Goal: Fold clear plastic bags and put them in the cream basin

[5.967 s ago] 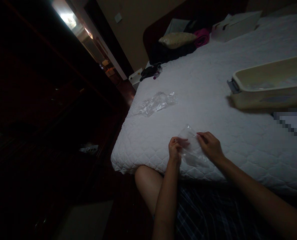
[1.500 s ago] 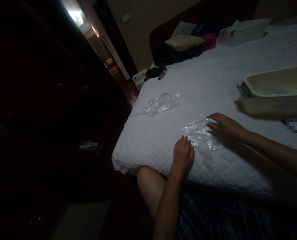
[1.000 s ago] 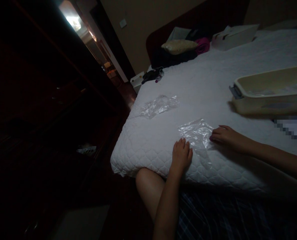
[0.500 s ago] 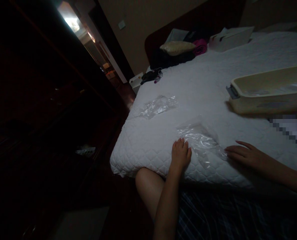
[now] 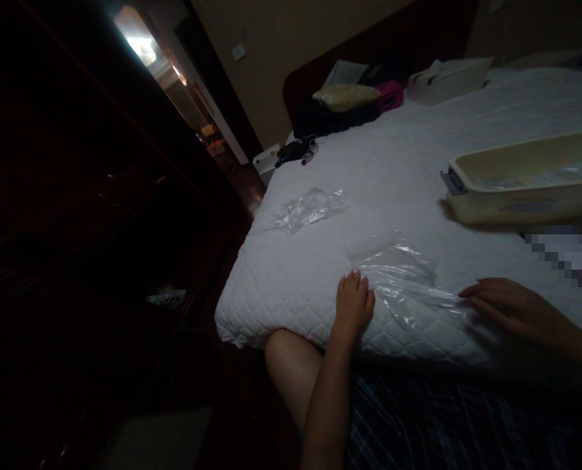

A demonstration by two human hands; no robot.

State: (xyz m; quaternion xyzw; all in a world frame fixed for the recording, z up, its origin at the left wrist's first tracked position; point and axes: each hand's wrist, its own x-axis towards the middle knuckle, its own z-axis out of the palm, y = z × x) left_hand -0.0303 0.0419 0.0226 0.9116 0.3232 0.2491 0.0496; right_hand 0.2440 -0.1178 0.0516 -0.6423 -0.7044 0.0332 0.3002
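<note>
- Left hand (image 5: 353,305) lies flat, fingers together, pressing the near-left corner of a clear plastic bag (image 5: 402,277) onto the bed (image 5: 408,170).
- Right hand (image 5: 509,305) rests flat too, fingers loosely spread, its fingertips touching the bag's right end.
- So the bag lies stretched between both hands at the near edge.
- Another crumpled plastic bag (image 5: 307,207) sits farther left, a beige plastic tub (image 5: 526,176) far right.

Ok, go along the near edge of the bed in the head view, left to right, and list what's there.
Left hand → flattened clear plastic bag → right hand. Both hands lie flat on the white mattress cover, fingertips at the bag's ends.
</note>
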